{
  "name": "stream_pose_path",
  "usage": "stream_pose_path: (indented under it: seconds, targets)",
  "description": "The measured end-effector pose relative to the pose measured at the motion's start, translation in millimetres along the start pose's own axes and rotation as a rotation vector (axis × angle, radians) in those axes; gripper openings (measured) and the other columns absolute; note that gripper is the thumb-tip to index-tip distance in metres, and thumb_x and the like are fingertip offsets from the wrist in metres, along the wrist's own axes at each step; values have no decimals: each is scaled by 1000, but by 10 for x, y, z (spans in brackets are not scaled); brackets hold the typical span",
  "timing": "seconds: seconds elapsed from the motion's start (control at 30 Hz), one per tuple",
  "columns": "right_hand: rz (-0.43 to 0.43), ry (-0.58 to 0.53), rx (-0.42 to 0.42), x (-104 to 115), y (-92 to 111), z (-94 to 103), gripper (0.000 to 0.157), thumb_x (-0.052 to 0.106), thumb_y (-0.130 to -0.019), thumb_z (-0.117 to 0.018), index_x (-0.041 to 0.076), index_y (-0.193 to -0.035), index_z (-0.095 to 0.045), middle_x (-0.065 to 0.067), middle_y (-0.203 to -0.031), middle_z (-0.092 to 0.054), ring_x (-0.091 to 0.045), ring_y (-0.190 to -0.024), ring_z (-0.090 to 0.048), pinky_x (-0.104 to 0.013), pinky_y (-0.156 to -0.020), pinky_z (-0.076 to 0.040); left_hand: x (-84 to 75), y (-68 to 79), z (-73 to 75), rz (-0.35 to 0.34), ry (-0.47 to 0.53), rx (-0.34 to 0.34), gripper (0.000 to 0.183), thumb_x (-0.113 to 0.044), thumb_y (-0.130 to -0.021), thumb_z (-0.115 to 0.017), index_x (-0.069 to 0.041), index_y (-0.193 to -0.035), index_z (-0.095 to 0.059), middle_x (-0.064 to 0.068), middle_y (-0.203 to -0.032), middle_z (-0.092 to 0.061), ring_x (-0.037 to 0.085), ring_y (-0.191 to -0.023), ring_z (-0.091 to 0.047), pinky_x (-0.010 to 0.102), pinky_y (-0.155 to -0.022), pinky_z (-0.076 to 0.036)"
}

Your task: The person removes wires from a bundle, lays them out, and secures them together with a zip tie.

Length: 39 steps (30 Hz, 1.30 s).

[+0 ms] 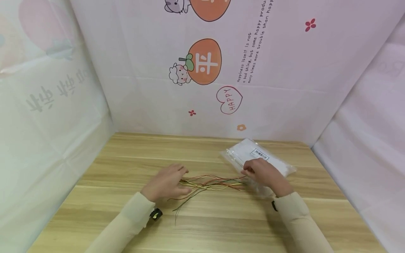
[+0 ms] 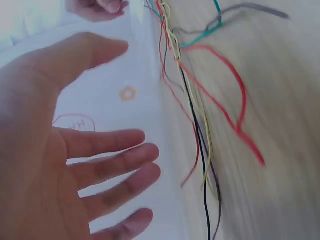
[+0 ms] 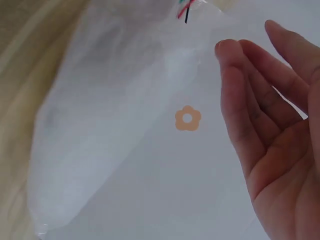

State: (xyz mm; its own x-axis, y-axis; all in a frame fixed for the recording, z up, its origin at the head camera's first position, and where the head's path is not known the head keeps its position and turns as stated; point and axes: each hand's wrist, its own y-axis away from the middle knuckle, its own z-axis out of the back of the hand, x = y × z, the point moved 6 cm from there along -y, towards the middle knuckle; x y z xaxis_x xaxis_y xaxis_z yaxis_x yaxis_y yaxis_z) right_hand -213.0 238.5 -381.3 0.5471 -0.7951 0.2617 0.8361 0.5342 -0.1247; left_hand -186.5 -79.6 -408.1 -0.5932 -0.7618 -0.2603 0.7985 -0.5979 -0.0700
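A loose bundle of thin wires (image 1: 210, 186), red, yellow, green and black, lies across the middle of the wooden table. My left hand (image 1: 166, 182) is at the bundle's left end, thumb spread from the fingers. In the left wrist view the fingers of that left hand (image 2: 112, 170) are apart and hold nothing, with the wires (image 2: 205, 145) beside them. Over the near edge of a clear plastic bag (image 1: 245, 146) hovers my right hand (image 1: 264, 174), near the wires' right ends. Seen from the right wrist, this right hand (image 3: 280, 130) has loosely bent fingers and an empty grasp.
The bag has white contents and a barcode label (image 1: 260, 154); it lies at the table's back right. White printed cloth (image 1: 142, 105) hangs behind the table (image 1: 126, 151) and along both sides. Each wrist wears a dark strap.
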Motion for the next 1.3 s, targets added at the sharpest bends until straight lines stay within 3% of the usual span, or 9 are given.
stream_pose_path:
  seconds: [0.07,0.17,0.27,0.37,0.53,0.67,0.83,1.03,1.3]
  targets:
    - [-3,29,-8,-10,-33,30,8,13,-99,-74,7,-94,-77,-2,-87,-76,-10,-78,-68,-34,-73,-58,-49,-52,-41,10,-21,32,73,-54,-91,-75,-3,-142,-61,15,-145,-63,38,-138,-57,58,-117,-44]
    - [-7,68,-16,-34,-88,55,7,10,-98,-74,5,-94,-77,-5,-88,-76,-15,-79,-70,-36,-73,-59,-108,-105,-122,22,-41,85,76,-54,-87,-79,-4,-141,-61,15,-146,-62,39,-139,-55,60,-118,-41]
    - [-12,81,-8,-64,-151,45,18,6,-98,-72,8,-80,-72,1,-74,-67,-10,-68,-58,-31,-66,-51,-144,-133,-185,34,-52,112,67,-51,-85,-83,-7,-132,-66,10,-137,-65,35,-130,-59,59,-113,-44]
    - [-17,77,2,-96,-220,7,38,-1,-98,-65,15,-64,-57,7,-60,-44,-7,-59,-38,-26,-60,-36,-155,-157,-205,33,-66,101,51,-42,-84,-85,-10,-122,-70,5,-124,-67,30,-118,-62,55,-105,-48]
    - [-85,102,1,-195,-316,-84,49,-8,-92,-57,21,-59,-35,8,-60,-26,-8,-57,-26,-25,-57,-27,-139,-190,-195,25,-44,80,32,-25,-84,-84,-12,-111,-73,0,-109,-66,22,-101,-61,46,-93,-47]
    - [-179,143,13,-281,-364,-153,42,-4,-93,-61,15,-60,-44,4,-60,-39,-13,-58,-34,-29,-57,-33,-128,-196,-196,24,-25,82,22,-19,-85,-84,-13,-104,-73,-2,-103,-66,19,-94,-60,42,-88,-46]
    - [-271,189,15,-358,-421,-208,23,5,-94,-72,6,-73,-61,-7,-69,-63,-19,-63,-53,-40,-58,-46,-127,-201,-194,26,-6,82,19,-17,-86,-85,-12,-100,-74,-1,-101,-68,19,-91,-60,43,-88,-48]
    - [-294,241,-12,-382,-479,-269,16,5,-92,-70,3,-79,-62,-14,-76,-66,-28,-66,-63,-47,-59,-53,-125,-222,-165,26,-7,56,18,-15,-84,-86,-10,-96,-74,2,-98,-71,18,-84,-59,45,-84,-49]
    - [-321,276,17,-406,-475,-357,13,2,-97,-64,1,-85,-68,-18,-84,-72,-32,-72,-69,-49,-61,-58,-130,-229,-193,45,3,81,21,-16,-85,-87,-10,-100,-74,1,-100,-70,17,-86,-59,41,-82,-47]
